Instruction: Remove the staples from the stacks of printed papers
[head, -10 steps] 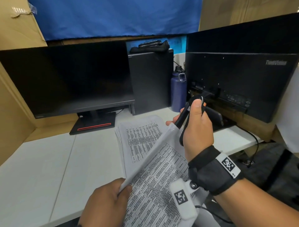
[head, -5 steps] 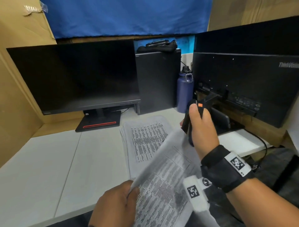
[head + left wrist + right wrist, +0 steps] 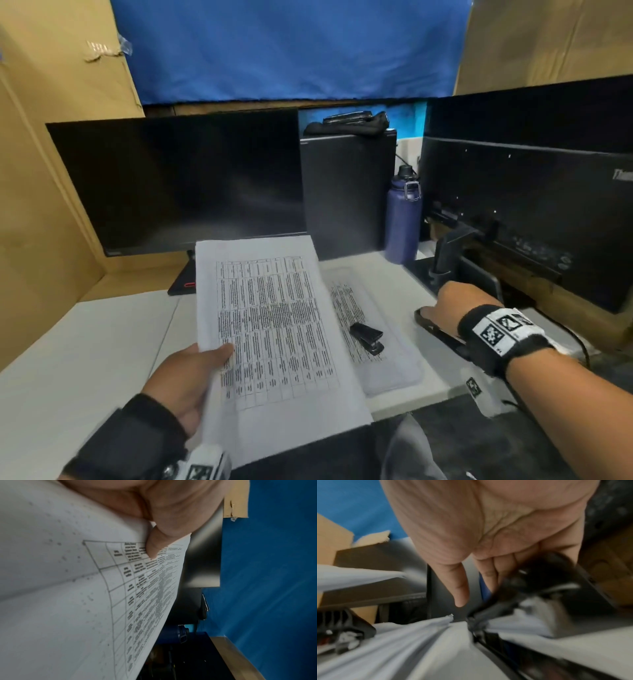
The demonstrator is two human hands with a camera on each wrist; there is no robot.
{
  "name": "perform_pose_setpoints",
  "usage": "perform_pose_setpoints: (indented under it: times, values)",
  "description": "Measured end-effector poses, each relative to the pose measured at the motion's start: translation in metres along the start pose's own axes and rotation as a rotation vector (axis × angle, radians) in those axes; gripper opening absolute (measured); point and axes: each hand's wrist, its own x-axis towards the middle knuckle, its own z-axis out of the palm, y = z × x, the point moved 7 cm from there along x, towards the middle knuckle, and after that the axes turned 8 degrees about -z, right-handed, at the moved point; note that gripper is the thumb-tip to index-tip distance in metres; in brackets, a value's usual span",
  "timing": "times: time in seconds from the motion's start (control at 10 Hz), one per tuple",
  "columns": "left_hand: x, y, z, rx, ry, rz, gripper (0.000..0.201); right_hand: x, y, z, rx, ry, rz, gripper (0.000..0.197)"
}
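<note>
My left hand (image 3: 205,363) pinches a stack of printed papers (image 3: 274,325) by its left edge and holds it above the desk; the thumb (image 3: 152,547) lies on the top sheet (image 3: 68,601). A second paper stack (image 3: 387,363) lies flat on the white desk (image 3: 85,359), and on it sits a small black clamp-shaped tool (image 3: 366,337). My right hand (image 3: 445,301) is low at the desk's right side. Its fingers curl round a black handled tool (image 3: 539,574), blurred, with the thumb (image 3: 460,599) free. I cannot make out any staple.
Two dark monitors (image 3: 188,185) (image 3: 531,205) stand at the back, with a black computer case (image 3: 346,192) and a blue bottle (image 3: 402,219) between them. A flat black object (image 3: 438,334) lies under my right hand. Cardboard walls close off the left side.
My right hand has dropped from mid-air to the desk's right side with the black tool. The left hand has swung the papers to the left, away from the tool, so the page faces up.
</note>
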Motion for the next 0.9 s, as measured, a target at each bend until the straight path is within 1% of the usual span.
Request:
perform_pose_setpoints:
  times: [0.1,0.2,0.3,0.4,0.5,0.6,0.7,0.8,0.9]
  values:
    - [0.022,0.001,0.005,0.017,0.017,-0.040,0.023,-0.009,-0.045,-0.005,0.013,0.068,-0.238,0.035]
    - [0.036,0.003,0.014,0.053,0.037,-0.088,0.023,-0.030,-0.096,0.027,0.190,-0.146,-0.479,0.033]
    - [0.049,0.005,0.020,0.080,0.049,-0.116,0.027,-0.027,-0.105,0.049,0.242,-0.190,-0.475,0.021]
    - [0.065,0.004,0.028,0.103,0.040,-0.121,0.034,-0.010,-0.077,0.041,0.432,-0.025,-0.342,0.029]
    - [0.075,0.005,0.043,0.131,0.059,-0.126,0.030,0.001,-0.040,0.031,0.515,0.087,-0.229,0.027]
    - [0.089,0.004,0.064,0.165,0.022,-0.120,0.047,0.002,-0.022,0.033,0.412,0.049,-0.230,0.022]
    - [0.080,0.003,0.087,0.198,-0.034,-0.108,0.031,0.002,-0.021,0.047,0.193,-0.023,-0.269,0.026]
    - [0.056,0.008,0.093,0.342,-0.002,0.030,0.049,0.002,-0.020,0.049,0.039,-0.033,-0.275,0.020]
    - [0.022,0.009,0.072,0.497,0.096,0.146,0.062,-0.008,-0.015,0.036,0.061,0.057,-0.242,0.015]
